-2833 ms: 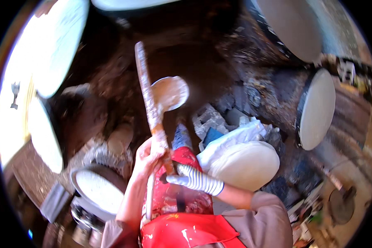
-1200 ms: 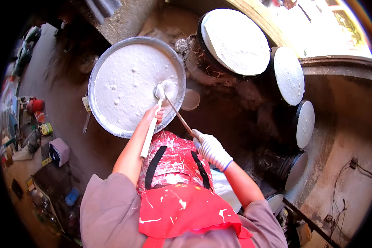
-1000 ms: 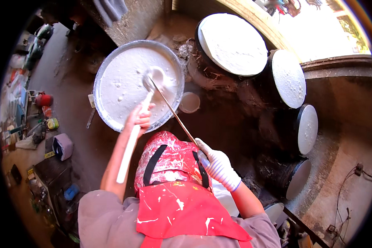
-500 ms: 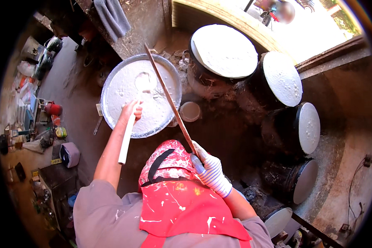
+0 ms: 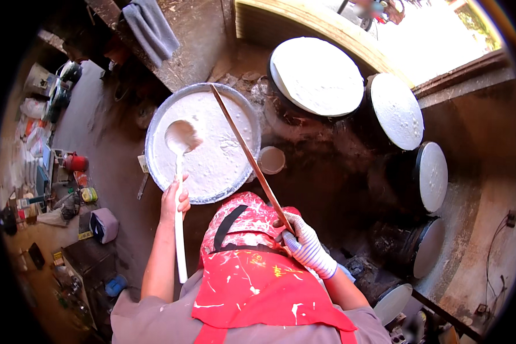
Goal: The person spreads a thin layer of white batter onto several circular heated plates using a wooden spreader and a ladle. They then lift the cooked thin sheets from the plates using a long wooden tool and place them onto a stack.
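White batter fills a wide metal basin [image 5: 155, 172] that sits on the earthen floor just ahead of the person, left of a row of round, cloth-topped steamer pots. The left hand [image 5: 175, 200], bare, has its fingers clenched around the pale handle of a long white ladle [image 5: 179, 189]; the ladle's bowl, coated in batter, sits over the middle of the basin, while the handle runs back past the hand along the forearm. The right hand [image 5: 304, 241], in a striped white glove, grips the near end of a thin wooden stick [image 5: 249, 157], fingers wrapped around it; the stick slants up and left, its far tip reaching over the basin's upper rim. A red apron [image 5: 258, 286] spattered with white covers the person's front. A small round cup [image 5: 271, 160] stands just beside the basin's right edge. Four steamer pots [image 5: 318, 74] with white tops curve away to the right beneath a bright opening. A grey cloth [image 5: 152, 26] hangs at the upper left, and assorted clutter lines the floor on the far left.
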Demonstrator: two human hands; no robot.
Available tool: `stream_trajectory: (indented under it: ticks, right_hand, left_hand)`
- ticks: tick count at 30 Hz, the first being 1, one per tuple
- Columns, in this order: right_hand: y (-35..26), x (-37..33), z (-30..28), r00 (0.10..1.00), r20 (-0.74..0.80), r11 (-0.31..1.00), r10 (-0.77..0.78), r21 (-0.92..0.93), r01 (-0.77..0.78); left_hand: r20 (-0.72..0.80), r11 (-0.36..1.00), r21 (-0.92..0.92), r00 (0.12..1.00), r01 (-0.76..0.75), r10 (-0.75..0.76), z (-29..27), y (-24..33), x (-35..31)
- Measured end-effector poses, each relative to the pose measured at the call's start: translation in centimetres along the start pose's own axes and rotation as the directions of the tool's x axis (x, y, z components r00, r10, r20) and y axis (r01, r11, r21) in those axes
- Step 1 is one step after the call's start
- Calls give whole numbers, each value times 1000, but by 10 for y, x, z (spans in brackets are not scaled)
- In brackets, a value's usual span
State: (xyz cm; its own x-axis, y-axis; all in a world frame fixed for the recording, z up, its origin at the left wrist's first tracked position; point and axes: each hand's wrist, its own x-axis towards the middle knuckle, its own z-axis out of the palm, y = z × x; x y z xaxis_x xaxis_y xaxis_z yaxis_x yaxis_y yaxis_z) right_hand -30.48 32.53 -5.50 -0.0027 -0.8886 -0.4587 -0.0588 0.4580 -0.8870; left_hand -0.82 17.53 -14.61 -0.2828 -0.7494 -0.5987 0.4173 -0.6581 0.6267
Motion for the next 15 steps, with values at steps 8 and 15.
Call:
stream_trajectory:
  ticks: [8,15]
  right_hand:
    - [37,-44,-27,940,-329,984,-92,-172,36]
    - [113,-139,-91,683,-714,930,157,-126,-346]
  left_hand:
    - [-1,964,166,978,207,-210,61,-51,45]
    - [311,744,572,748,344,-586,267,-147,86]
